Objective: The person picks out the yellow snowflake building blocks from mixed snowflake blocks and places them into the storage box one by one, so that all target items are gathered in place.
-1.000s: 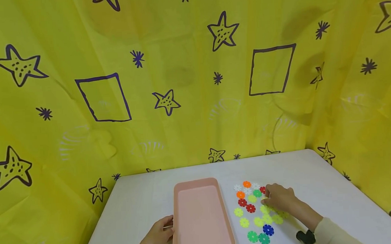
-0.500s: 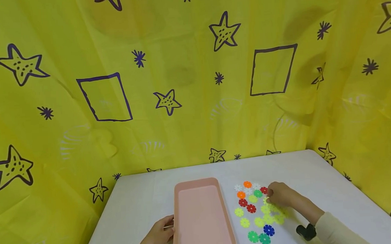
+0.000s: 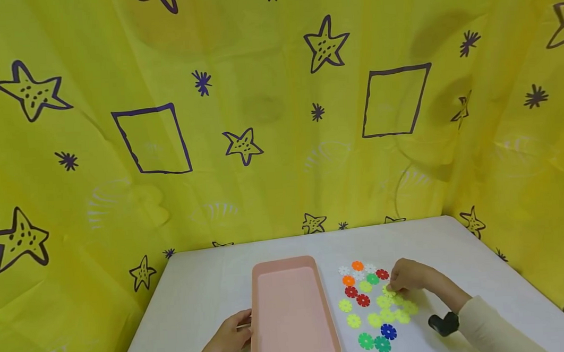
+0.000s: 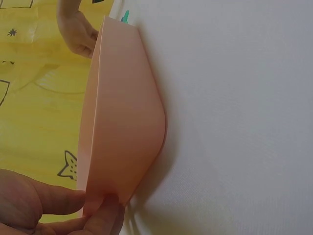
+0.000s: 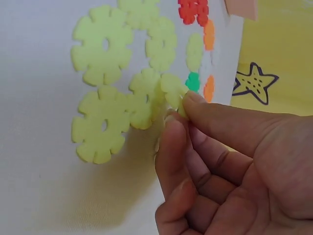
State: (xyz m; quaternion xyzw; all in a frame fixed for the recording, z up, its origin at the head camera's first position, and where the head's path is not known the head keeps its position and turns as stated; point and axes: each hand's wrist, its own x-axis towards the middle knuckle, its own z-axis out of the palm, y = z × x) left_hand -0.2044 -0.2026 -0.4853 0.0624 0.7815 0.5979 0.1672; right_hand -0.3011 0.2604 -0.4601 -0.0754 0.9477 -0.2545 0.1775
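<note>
A pink rectangular tray (image 3: 291, 313) lies on the white table, and my left hand (image 3: 228, 338) grips its left side. In the left wrist view the thumb is at the rim and the fingers (image 4: 108, 215) touch the outer wall. To the right of the tray, my right hand (image 3: 409, 276) pinches a yellow snowflake disc (image 5: 172, 89) between thumb and fingertips. The pinched disc is partly hidden by the thumb and overlaps other yellow discs (image 5: 103, 125) in the right wrist view. Several of these yellow discs lie flat below the hand.
Red (image 3: 363, 300), orange (image 3: 357, 266), white (image 3: 343, 270), green (image 3: 366, 341) and blue (image 3: 388, 331) discs lie beside the tray. A black object (image 3: 444, 324) is by the right sleeve. A yellow curtain (image 3: 273, 192) with drawn stars stands behind the table (image 3: 206, 281).
My right hand has shifted slightly to the right and now pinches a yellow disc at its fingertips, leaving more yellow discs in sight. The left hand stays at the tray.
</note>
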